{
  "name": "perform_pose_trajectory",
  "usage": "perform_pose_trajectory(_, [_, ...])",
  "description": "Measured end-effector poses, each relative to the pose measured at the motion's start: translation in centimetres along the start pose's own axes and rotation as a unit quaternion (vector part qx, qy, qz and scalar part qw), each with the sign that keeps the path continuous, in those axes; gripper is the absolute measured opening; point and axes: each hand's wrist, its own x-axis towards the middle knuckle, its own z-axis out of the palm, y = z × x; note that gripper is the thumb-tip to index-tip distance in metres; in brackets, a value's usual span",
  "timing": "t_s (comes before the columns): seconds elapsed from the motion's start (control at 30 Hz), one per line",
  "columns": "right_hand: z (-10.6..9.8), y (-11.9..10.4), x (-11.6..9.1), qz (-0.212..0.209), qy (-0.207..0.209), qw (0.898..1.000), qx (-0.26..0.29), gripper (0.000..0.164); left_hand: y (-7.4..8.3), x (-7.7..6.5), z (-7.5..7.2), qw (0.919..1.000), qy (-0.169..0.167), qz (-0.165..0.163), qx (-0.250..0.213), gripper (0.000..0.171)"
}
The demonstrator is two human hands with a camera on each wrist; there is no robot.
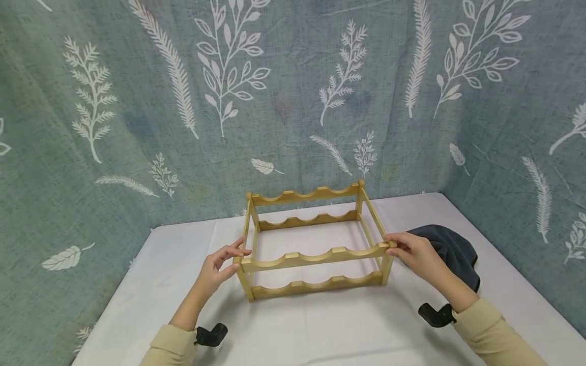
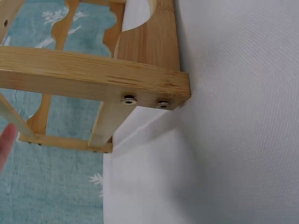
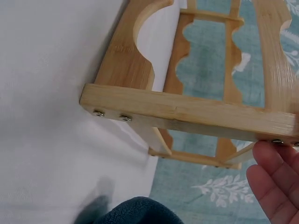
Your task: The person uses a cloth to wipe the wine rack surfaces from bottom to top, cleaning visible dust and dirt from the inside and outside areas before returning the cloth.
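A light wooden wine rack [image 1: 293, 261] with scalloped rails in two tiers stands upright on the white-covered table. At its front left corner my left hand [image 1: 220, 262] holds the top, thumb in front and fingers over the side rail. My right hand [image 1: 416, 251] grips the opposite front corner between thumb and fingers. Close up in the left wrist view, a corner post [image 2: 93, 74] shows two metal bolts near its foot; one fingertip [image 2: 5, 140] enters at the edge. The right wrist view has fingers [image 3: 271, 179] at the top of the other post [image 3: 187, 107].
A dark blue-grey cloth [image 1: 450, 254] lies crumpled to the right of the rack, beside my right forearm. White cloth covers the table [image 1: 320, 325]. Green-blue fabric [image 1: 293, 101] with white leaf prints hangs behind and along both sides. Each wrist carries a small black device [image 1: 211, 335].
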Motion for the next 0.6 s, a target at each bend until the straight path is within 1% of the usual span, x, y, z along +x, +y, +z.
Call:
perform_pose_trajectory(0.13, [0.14, 0.16, 0.42, 0.012, -0.005, 1.000, -0.006, 0.029, 0.35, -0.16, -0.10, 0.9998, -0.001, -0.019, 0.004, 0.014])
perform_pose_trajectory(0.23, [0.15, 0.31, 0.58, 0.026, -0.006, 1.000, -0.010, 0.029, 0.49, -0.23, -0.07, 0.9996, -0.005, -0.026, 0.003, 0.014])
perform_pose_trajectory(0.47, [-0.13, 0.36, 0.75, 0.024, 0.004, 1.000, -0.013, 0.029, 0.15, 0.35, -0.04, 0.9996, -0.014, -0.016, 0.018, 0.014])
perform_pose_trajectory(0.53, [-0.28, 0.33, 0.78, 0.027, -0.011, 0.999, -0.015, 0.029, 0.12, 0.36, -0.04, 0.9994, -0.017, -0.017, 0.026, 0.014])
perform_pose_trajectory(0.6, [-0.72, 0.32, 0.63, 0.045, -0.051, 0.997, -0.017, 0.035, 0.24, 0.08, -0.07, 0.9980, -0.022, -0.031, 0.050, 0.019])
